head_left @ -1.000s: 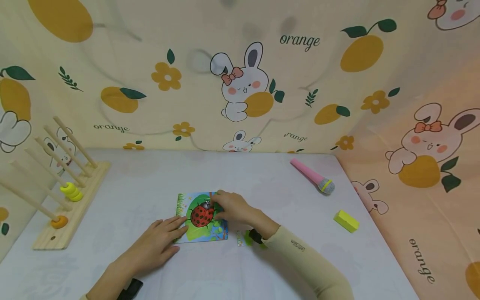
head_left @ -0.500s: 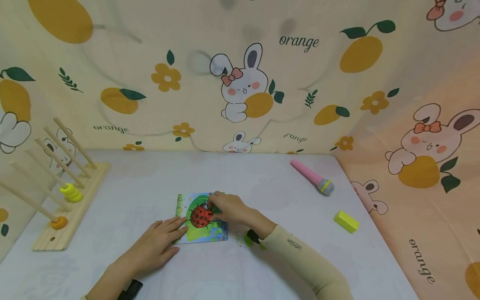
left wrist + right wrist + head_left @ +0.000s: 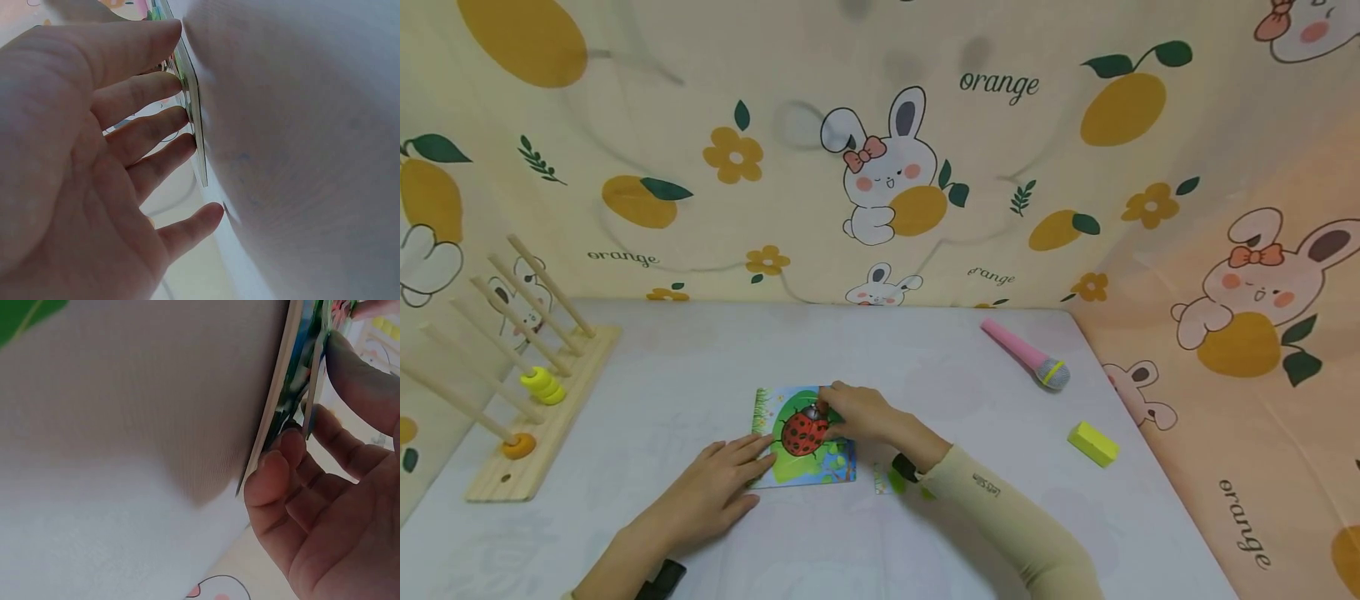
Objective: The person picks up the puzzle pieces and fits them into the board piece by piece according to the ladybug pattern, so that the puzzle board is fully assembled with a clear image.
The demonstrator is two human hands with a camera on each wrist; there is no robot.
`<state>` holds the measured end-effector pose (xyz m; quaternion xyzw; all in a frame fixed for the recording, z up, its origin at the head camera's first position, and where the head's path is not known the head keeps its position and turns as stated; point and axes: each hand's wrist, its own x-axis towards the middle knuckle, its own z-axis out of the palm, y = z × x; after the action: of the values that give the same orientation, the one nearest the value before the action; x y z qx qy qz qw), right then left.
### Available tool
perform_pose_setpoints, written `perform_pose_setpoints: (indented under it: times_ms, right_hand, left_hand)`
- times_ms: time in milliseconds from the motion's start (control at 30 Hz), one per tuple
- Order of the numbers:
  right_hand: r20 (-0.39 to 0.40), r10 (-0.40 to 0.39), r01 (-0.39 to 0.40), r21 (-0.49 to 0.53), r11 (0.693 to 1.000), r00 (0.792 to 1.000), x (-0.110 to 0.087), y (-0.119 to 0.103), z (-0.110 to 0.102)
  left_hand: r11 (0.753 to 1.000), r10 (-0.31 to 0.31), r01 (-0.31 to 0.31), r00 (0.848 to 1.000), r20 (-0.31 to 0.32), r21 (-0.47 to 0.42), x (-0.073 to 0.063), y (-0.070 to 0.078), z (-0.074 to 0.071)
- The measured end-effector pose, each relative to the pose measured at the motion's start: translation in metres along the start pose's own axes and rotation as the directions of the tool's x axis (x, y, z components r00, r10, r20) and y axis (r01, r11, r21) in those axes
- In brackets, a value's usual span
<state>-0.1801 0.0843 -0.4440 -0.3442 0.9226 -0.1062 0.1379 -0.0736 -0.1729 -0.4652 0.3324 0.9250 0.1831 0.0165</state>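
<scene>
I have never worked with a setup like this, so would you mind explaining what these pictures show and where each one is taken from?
There is no machine: a person works with two bare hands. The wide picture comes from a camera on the head, looking down at a white table; the two close-ups come from cameras on the wrists. The left hand lies flat, its straight fingers against the edge of a ladybird puzzle board. The right hand pinches a thin puzzle piece standing just above the board. Also on the table: a wooden peg rack with rings, a pink toy microphone, a yellow block and a loose green piece.
</scene>
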Motion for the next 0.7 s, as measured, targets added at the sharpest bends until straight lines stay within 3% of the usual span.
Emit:
perform_pose_setpoints:
  times_ms: [300, 467, 567, 700]
  right_hand:
    - [-0.026, 0.019, -0.021, -0.088, 0.996, 0.999, 0.001, -0.002, 0.003]
    - [-0.025, 0.024, -0.026, -0.082, 0.996, 0.999, 0.001, -0.002, 0.003]
    - [-0.043, 0.014, -0.018, -0.087, 0.996, 0.999, -0.005, -0.004, 0.000]
    - [-0.088, 0.010, -0.028, -0.206, 0.978, 0.996, -0.024, -0.011, -0.002]
  left_hand:
    - [1.000, -0.010, 0.010, 1.000, 0.017, -0.005, 0.000, 0.000, 0.000]
    - [1.000, -0.010, 0.010, 1.000, 0.014, -0.006, 0.000, 0.000, 0.000]
    - [1.000, -0.010, 0.010, 1.000, 0.011, -0.008, -0.001, -0.001, 0.000]
    - [1.000, -0.014, 0.014, 1.000, 0.019, -0.013, 0.000, -0.001, -0.001]
